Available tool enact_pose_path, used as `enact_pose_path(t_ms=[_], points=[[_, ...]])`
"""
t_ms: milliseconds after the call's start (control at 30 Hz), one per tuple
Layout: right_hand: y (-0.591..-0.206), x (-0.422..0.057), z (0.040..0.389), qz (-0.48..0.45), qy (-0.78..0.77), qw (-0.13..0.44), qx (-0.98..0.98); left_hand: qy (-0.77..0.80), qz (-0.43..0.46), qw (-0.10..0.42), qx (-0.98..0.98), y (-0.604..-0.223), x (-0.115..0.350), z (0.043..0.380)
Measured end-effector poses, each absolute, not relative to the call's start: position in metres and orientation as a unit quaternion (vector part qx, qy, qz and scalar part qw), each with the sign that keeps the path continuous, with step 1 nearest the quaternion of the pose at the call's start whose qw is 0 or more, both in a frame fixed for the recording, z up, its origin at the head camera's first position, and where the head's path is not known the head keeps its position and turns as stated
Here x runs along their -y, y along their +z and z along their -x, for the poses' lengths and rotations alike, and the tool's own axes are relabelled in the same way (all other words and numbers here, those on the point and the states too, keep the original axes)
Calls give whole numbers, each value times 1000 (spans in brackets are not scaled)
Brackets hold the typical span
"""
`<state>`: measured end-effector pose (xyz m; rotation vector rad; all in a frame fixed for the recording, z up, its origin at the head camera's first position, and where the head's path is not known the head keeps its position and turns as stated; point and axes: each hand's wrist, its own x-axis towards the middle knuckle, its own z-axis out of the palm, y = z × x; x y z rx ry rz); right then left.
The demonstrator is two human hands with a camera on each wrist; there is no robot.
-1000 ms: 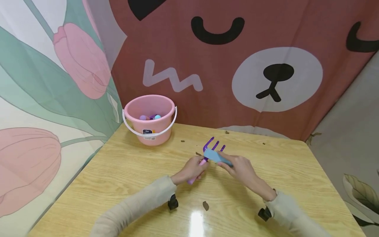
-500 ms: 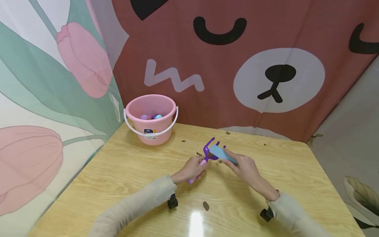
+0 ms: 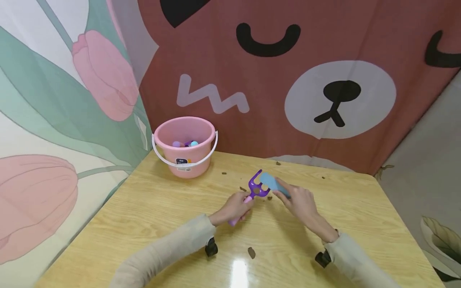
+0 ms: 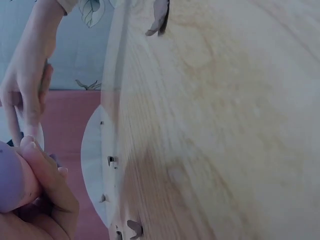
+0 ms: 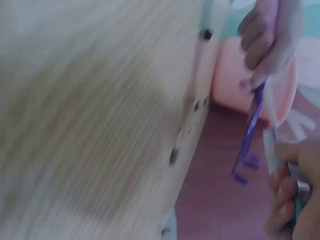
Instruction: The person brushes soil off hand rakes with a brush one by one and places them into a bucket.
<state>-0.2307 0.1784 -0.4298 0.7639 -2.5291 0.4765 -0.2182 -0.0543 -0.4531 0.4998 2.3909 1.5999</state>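
Note:
My left hand grips the lilac-pink handle of a purple hand fork, its tines pointing away above the table. A small brown scrap shows against the fork's head. Between thumb and fingers, my right hand pinches a flat light-blue piece of unclear kind, which overlaps the tines in the head view. In the right wrist view, the blue piece is close to the fork; contact cannot be told. The left wrist view has the handle's rounded end large at its edge.
A pink bucket with a white handle stands at the back left, holding lilac and blue round-ended things. Brown scraps lie about the wooden table, including a larger leaf-like one near the front. Printed curtains hang behind.
My right hand has drawn the blue piece from the fork's neck outward along the tines, uncovering the fork's head and the brown scrap there. The left hand stays nearly still.

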Motion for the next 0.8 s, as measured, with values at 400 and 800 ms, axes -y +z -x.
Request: enact_pose_path(t_ms=[400,800], points=[[-426,-181,231,-270,151,210,928,550,-169,113,-810,-454,52,215],[-425,-179,225,-278,199,153,927,541,-164,113,-817,-452,51,213]])
